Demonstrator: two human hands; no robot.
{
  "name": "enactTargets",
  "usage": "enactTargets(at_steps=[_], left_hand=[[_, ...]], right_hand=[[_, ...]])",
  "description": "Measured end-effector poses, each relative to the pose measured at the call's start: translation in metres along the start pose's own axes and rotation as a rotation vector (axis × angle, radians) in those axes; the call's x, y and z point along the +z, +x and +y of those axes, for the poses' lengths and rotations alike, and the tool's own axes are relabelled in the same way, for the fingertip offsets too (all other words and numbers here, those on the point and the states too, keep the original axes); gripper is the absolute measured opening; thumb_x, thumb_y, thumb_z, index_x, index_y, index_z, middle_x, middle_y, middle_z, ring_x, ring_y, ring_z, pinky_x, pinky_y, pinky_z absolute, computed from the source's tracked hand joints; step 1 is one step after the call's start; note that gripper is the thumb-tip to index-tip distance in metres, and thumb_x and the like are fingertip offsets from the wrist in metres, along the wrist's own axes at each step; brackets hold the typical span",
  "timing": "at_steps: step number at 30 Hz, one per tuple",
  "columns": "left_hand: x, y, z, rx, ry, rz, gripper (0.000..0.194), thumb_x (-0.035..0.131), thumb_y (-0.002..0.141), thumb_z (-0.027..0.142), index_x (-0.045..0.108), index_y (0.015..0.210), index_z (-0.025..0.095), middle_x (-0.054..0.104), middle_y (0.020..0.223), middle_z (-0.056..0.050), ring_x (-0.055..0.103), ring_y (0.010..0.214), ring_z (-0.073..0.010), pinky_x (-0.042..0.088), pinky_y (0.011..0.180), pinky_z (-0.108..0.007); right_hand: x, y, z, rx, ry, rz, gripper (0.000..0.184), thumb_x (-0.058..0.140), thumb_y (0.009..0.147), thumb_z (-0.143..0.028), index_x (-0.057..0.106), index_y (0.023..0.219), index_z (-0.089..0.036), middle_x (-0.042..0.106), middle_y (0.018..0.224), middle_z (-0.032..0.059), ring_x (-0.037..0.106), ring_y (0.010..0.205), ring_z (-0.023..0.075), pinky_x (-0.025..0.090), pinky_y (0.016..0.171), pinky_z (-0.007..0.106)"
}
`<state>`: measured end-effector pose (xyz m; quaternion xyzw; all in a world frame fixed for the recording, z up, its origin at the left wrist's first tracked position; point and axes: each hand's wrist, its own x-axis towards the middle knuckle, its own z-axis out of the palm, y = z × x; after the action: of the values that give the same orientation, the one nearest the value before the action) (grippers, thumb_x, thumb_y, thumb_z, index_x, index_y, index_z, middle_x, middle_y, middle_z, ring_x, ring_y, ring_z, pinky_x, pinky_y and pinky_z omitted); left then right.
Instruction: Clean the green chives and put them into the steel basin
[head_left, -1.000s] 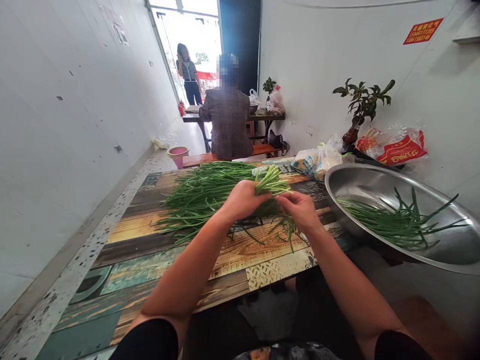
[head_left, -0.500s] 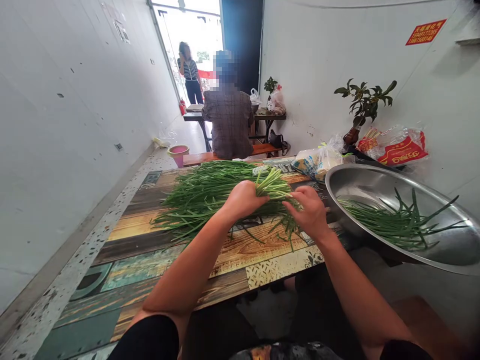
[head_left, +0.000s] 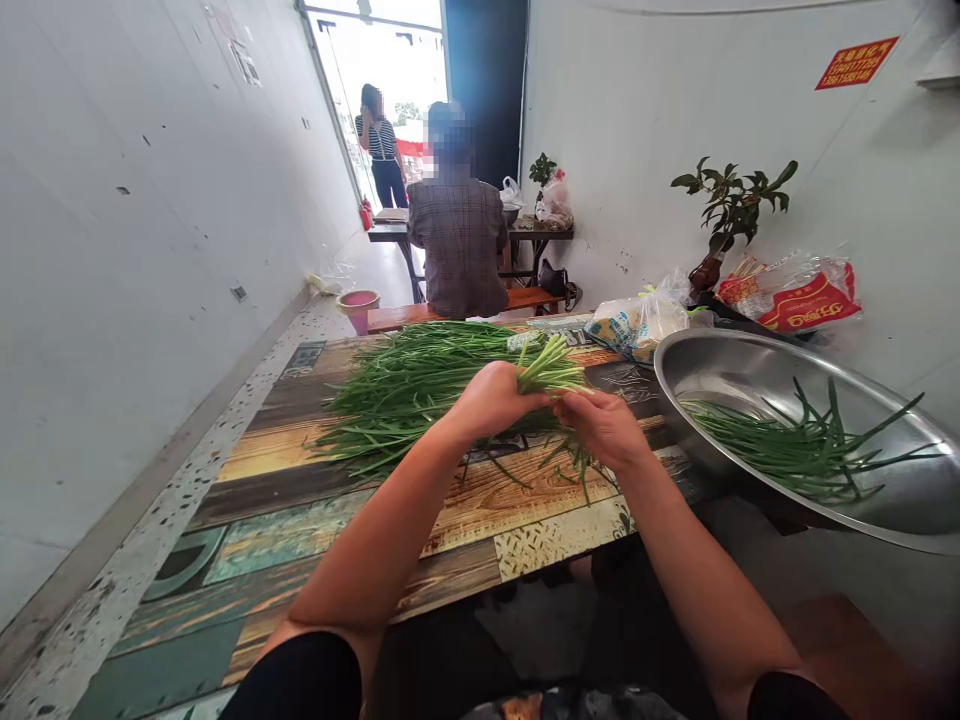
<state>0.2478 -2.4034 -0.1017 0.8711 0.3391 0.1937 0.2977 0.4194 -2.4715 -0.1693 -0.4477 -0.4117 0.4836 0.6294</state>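
My left hand (head_left: 496,400) is closed around a bunch of garlic chives (head_left: 553,368), whose pale stem ends stick out to the right. Against the lower side of those stems, the fingers of my right hand (head_left: 602,425) are pinched together; what lies between them is too small to make out. A large heap of green chives (head_left: 405,385) spreads over the table under and left of my left hand. Loose bits and trimmed leaves (head_left: 574,462) lie below my right hand.
A steel basin (head_left: 810,345) holding more chives (head_left: 795,440) stands at the right. Behind it are a bagged package (head_left: 637,322), a potted plant (head_left: 724,235) and a red packet (head_left: 814,300). A person (head_left: 459,240) sits beyond the wood-patterned table (head_left: 300,560); another (head_left: 381,150) stands in the doorway.
My right hand has moved left and in against the stems, its fingers closing near my left thumb. My left hand keeps its hold on the bunch, nearly in place.
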Motion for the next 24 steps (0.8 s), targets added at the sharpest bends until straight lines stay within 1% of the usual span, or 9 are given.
enactTargets(at_steps=[2, 4, 6, 9, 11, 12, 14, 17, 24], left_hand=[[-0.002, -0.001, 0.000, -0.029, 0.024, 0.018, 0.026, 0.058, 0.074, 0.037, 0.068, 0.071, 0.013, 0.052, 0.059, 0.002, 0.041, 0.059, -0.0106, 0.031, 0.060, -0.024], [-0.005, -0.001, 0.001, -0.062, 0.069, 0.027, 0.023, 0.059, 0.074, 0.035, 0.067, 0.069, 0.014, 0.049, 0.058, 0.003, 0.040, 0.059, -0.0105, 0.031, 0.060, -0.025], [-0.007, -0.002, 0.002, -0.081, 0.083, 0.032, 0.022, 0.059, 0.074, 0.034, 0.066, 0.068, 0.014, 0.048, 0.059, 0.002, 0.040, 0.059, -0.0105, 0.030, 0.060, -0.025], [-0.009, -0.002, 0.003, -0.101, 0.086, 0.048, 0.023, 0.057, 0.076, 0.033, 0.065, 0.066, 0.014, 0.047, 0.058, 0.002, 0.039, 0.058, -0.0104, 0.030, 0.060, -0.025], [-0.007, -0.001, 0.002, -0.110, 0.093, 0.073, 0.023, 0.057, 0.076, 0.033, 0.065, 0.066, 0.014, 0.046, 0.057, 0.003, 0.039, 0.057, -0.0105, 0.029, 0.059, -0.025], [-0.007, -0.001, 0.002, -0.110, 0.091, 0.086, 0.023, 0.056, 0.077, 0.034, 0.066, 0.067, 0.015, 0.047, 0.058, 0.003, 0.039, 0.058, -0.0106, 0.029, 0.059, -0.025], [-0.006, -0.001, 0.000, -0.102, 0.072, 0.102, 0.023, 0.056, 0.077, 0.034, 0.068, 0.072, 0.015, 0.051, 0.061, 0.002, 0.042, 0.060, -0.0110, 0.032, 0.061, -0.025], [-0.005, -0.002, -0.001, -0.091, 0.051, 0.108, 0.023, 0.055, 0.078, 0.033, 0.069, 0.077, 0.015, 0.057, 0.066, 0.000, 0.046, 0.063, -0.0116, 0.034, 0.065, -0.026], [-0.009, -0.004, 0.004, -0.025, 0.035, 0.156, 0.026, 0.052, 0.083, 0.032, 0.067, 0.071, 0.016, 0.061, 0.067, 0.000, 0.052, 0.066, -0.0125, 0.035, 0.066, -0.025]], right_hand=[[0.000, 0.004, 0.002, 0.040, 0.189, 0.064, 0.029, 0.082, 0.057, -0.043, 0.073, 0.076, -0.023, 0.068, 0.077, -0.0001, 0.057, 0.066, 0.0117, 0.045, 0.061, 0.026], [-0.007, 0.010, 0.003, 0.017, 0.184, 0.153, 0.032, 0.083, 0.053, -0.045, 0.071, 0.074, -0.023, 0.067, 0.076, -0.0004, 0.055, 0.063, 0.0111, 0.042, 0.057, 0.025], [-0.018, 0.014, 0.003, -0.046, -0.034, 0.277, 0.035, 0.080, 0.054, -0.050, 0.069, 0.068, -0.020, 0.063, 0.066, -0.0010, 0.049, 0.056, 0.0102, 0.037, 0.053, 0.025], [-0.035, 0.016, 0.004, -0.122, -0.633, 0.415, 0.047, 0.070, 0.064, -0.059, 0.056, 0.047, -0.017, 0.045, 0.047, -0.0033, 0.037, 0.048, 0.0087, 0.027, 0.051, 0.027], [-0.043, 0.016, 0.006, -0.168, -0.978, 0.391, 0.056, 0.057, 0.077, -0.061, 0.049, 0.042, -0.018, 0.040, 0.045, -0.0022, 0.036, 0.048, 0.0100, 0.026, 0.053, 0.028], [-0.046, 0.016, 0.007, -0.211, -1.093, 0.372, 0.055, 0.050, 0.082, -0.058, 0.052, 0.044, -0.018, 0.043, 0.049, -0.0008, 0.038, 0.051, 0.0113, 0.027, 0.055, 0.028], [-0.049, 0.017, 0.011, -0.344, -1.225, 0.366, 0.041, 0.047, 0.087, -0.046, 0.063, 0.063, -0.017, 0.054, 0.063, 0.0029, 0.045, 0.060, 0.0147, 0.031, 0.060, 0.029], [-0.051, 0.025, 0.016, -0.493, -1.306, 0.332, 0.024, 0.053, 0.084, -0.032, 0.069, 0.091, -0.017, 0.060, 0.080, 0.0070, 0.051, 0.073, 0.0191, 0.038, 0.070, 0.031], [-0.056, 0.048, 0.030, -0.502, -1.415, 0.211, 0.016, 0.059, 0.079, -0.019, 0.074, 0.085, -0.018, 0.059, 0.083, 0.0098, 0.050, 0.083, 0.0229, 0.040, 0.074, 0.035]])
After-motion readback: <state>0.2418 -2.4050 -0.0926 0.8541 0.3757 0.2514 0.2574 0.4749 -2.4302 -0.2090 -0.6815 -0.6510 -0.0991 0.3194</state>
